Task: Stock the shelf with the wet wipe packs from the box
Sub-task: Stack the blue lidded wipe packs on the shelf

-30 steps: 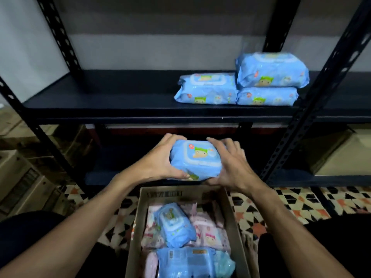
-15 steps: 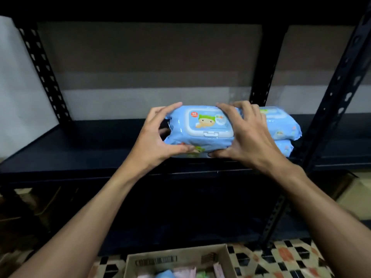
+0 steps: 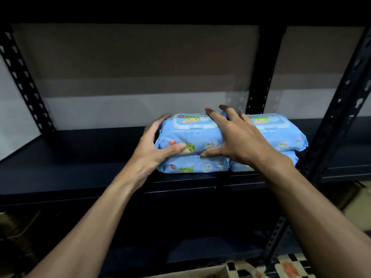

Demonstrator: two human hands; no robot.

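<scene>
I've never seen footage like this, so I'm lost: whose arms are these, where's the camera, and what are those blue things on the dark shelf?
No machine: these are a person's two bare arms, filmed by a wide-angle camera worn on their head, so they reach in from below. On the dark metal shelf board lie four light-blue plastic wet wipe packs with cartoon prints, in two stacks of two. The left hand grips the left end of the top left pack, which lies on the bottom left pack. The right hand rests spread over its right end, fingers straight. Beside it lie the top right pack and the bottom right pack. A corner of the pale cardboard box shows at the bottom edge.
</scene>
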